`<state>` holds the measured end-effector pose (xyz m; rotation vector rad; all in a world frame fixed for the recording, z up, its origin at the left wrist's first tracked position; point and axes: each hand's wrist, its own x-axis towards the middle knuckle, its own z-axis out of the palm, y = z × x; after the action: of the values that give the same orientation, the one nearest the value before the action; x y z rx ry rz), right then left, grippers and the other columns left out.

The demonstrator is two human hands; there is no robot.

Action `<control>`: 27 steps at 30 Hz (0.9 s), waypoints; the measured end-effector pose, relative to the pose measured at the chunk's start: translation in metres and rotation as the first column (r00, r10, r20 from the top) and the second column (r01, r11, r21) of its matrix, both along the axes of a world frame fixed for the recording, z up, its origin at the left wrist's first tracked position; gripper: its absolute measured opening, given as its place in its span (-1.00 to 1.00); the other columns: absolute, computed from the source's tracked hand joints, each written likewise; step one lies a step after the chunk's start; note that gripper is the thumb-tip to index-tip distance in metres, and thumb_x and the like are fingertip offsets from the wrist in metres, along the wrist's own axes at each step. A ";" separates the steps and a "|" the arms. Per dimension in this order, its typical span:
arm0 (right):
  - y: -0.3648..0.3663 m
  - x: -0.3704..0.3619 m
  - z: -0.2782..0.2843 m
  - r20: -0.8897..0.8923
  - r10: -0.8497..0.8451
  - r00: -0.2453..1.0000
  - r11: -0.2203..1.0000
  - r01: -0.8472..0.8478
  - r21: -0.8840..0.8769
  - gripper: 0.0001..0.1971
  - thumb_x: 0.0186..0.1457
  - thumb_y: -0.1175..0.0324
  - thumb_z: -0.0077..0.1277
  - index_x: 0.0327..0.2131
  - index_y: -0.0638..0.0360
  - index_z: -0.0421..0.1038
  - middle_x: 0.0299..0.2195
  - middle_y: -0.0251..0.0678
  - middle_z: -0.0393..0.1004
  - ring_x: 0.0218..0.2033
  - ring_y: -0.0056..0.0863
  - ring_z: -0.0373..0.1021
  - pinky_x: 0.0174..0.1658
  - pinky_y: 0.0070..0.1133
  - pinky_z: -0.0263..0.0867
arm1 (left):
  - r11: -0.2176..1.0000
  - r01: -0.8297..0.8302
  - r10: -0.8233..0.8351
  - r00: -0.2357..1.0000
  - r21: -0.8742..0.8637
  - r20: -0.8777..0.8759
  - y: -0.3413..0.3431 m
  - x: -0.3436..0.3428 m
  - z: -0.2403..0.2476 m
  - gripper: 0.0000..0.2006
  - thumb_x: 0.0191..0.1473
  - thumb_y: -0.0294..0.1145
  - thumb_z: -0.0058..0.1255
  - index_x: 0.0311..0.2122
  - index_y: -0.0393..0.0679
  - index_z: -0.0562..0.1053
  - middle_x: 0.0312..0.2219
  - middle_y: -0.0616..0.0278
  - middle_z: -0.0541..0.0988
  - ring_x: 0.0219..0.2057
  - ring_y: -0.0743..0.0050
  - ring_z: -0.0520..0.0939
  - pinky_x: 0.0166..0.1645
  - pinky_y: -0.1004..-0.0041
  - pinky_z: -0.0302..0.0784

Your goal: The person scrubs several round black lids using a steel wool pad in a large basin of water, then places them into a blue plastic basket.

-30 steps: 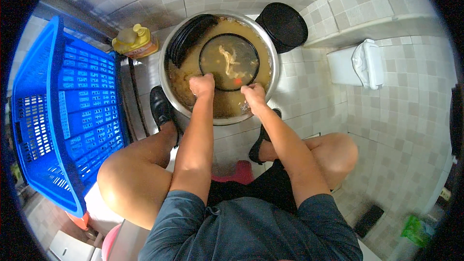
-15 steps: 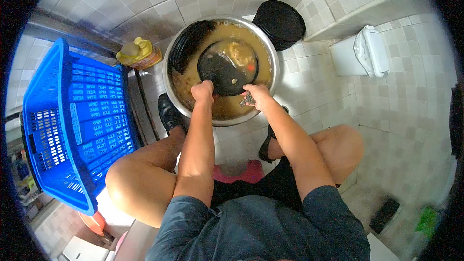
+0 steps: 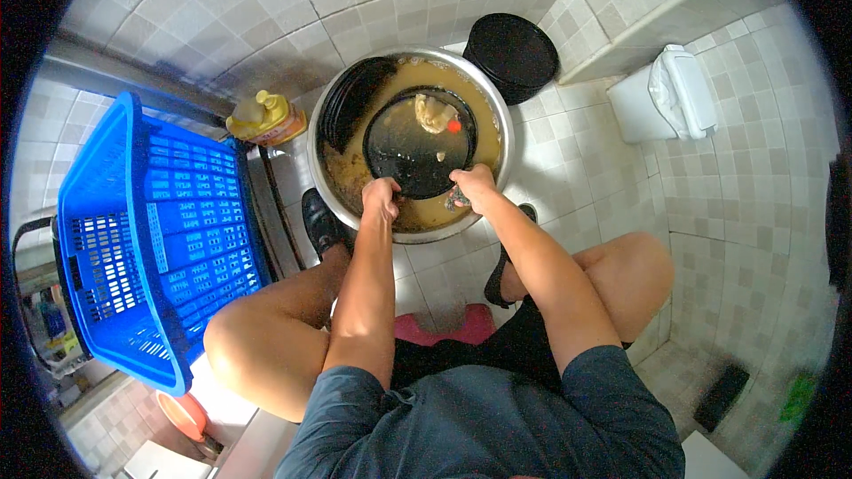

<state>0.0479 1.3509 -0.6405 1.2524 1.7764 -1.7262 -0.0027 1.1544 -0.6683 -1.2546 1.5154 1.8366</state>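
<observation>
A round black plate (image 3: pixel 404 160) lies in the murky, yellowish-brown water of a wide metal basin (image 3: pixel 317 179). My left hand (image 3: pixel 382 199) grips its near left edge with closed fingers. At the near right edge, my right hand (image 3: pixel 474 187) pinches the rim and also holds a greyish metal-looking scouring pad (image 3: pixel 456 199), partly hidden under the fingers. Pale, crumpled food scraps (image 3: pixel 433 113) and a small red piece (image 3: pixel 454 126) sit over the plate's far part. Several more black plates (image 3: pixel 342 106) lean stacked inside the basin's left side.
Another stack of black plates (image 3: pixel 512 49) stands on the tiles behind the basin, to the right. A yellow bottle (image 3: pixel 268 117) is at the left, beside a large blue plastic basket (image 3: pixel 200 222). Farther right stands a white lidded bin (image 3: pixel 661 102). A pink stool (image 3: pixel 461 326) shows below me.
The whole view has shifted slightly. Both hands keep hold of the plate, and the food scraps and red piece over it show more plainly.
</observation>
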 end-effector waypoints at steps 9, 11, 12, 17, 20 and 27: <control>0.016 -0.002 0.050 -0.179 0.016 0.984 0.989 -0.042 -0.139 -0.83 -0.02 0.42 0.11 -0.32 0.18 0.38 -0.47 -0.30 0.45 -0.56 -0.43 0.41 -0.60 -0.40 0.38 | 0.995 0.000 0.009 0.996 0.100 -0.091 0.000 -0.001 0.033 -0.86 -0.19 -0.71 -0.04 -0.49 -0.28 0.28 -0.50 0.07 0.37 -0.58 0.20 0.38 -0.61 0.28 0.35; 0.030 -0.003 0.067 -0.191 0.014 0.981 0.981 -0.051 -0.189 -0.83 -0.02 0.44 0.10 -0.31 0.18 0.38 -0.46 -0.29 0.45 -0.56 -0.42 0.43 -0.60 -0.41 0.37 | 0.991 0.039 -0.021 0.990 0.128 -0.141 0.006 0.001 0.059 -0.85 -0.20 -0.72 -0.05 -0.49 -0.27 0.28 -0.52 0.08 0.37 -0.61 0.22 0.37 -0.63 0.30 0.35; 0.038 -0.003 0.076 -0.192 0.016 0.981 0.968 -0.063 -0.242 -0.84 -0.01 0.45 0.08 -0.30 0.18 0.38 -0.46 -0.27 0.46 -0.57 -0.40 0.44 -0.60 -0.41 0.36 | 0.986 0.072 -0.044 0.983 0.150 -0.180 0.010 0.003 0.072 -0.85 -0.20 -0.72 -0.05 -0.49 -0.27 0.28 -0.54 0.10 0.36 -0.64 0.24 0.36 -0.65 0.32 0.35; 0.061 0.002 0.116 -0.245 -0.007 0.969 0.953 -0.068 -0.295 -0.85 0.00 0.50 0.03 -0.30 0.24 0.37 -0.42 -0.22 0.48 -0.56 -0.37 0.45 -0.57 -0.40 0.37 | 0.960 0.145 -0.077 0.959 0.239 -0.271 0.025 0.011 0.129 -0.87 -0.19 -0.72 -0.08 -0.54 -0.26 0.27 -0.58 0.14 0.35 -0.67 0.25 0.39 -0.67 0.34 0.45; 0.076 0.006 0.133 -0.336 0.003 0.942 0.960 -0.097 -0.264 -0.85 0.00 0.53 0.02 -0.30 0.27 0.37 -0.42 -0.22 0.47 -0.54 -0.37 0.44 -0.54 -0.43 0.41 | 0.927 0.243 -0.142 0.932 0.285 -0.335 0.033 0.014 0.150 -0.89 -0.18 -0.72 -0.09 -0.51 -0.28 0.27 -0.53 0.09 0.40 -0.65 0.22 0.47 -0.64 0.32 0.58; 0.128 0.013 0.182 -0.409 0.018 0.912 0.945 -0.149 -0.292 -0.82 -0.03 0.54 0.04 -0.31 0.29 0.30 -0.43 -0.17 0.44 -0.61 -0.26 0.44 -0.53 -0.39 0.46 | 0.885 0.311 -0.136 0.884 0.346 -0.446 0.071 0.032 0.221 -0.86 -0.16 -0.71 -0.09 -0.38 -0.37 0.36 -0.43 0.07 0.50 -0.55 0.19 0.58 -0.56 0.30 0.69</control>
<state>0.0612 1.4789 -0.4583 0.7099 1.6287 -2.2304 0.0290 1.2258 -0.4472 -0.4857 1.2992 2.1938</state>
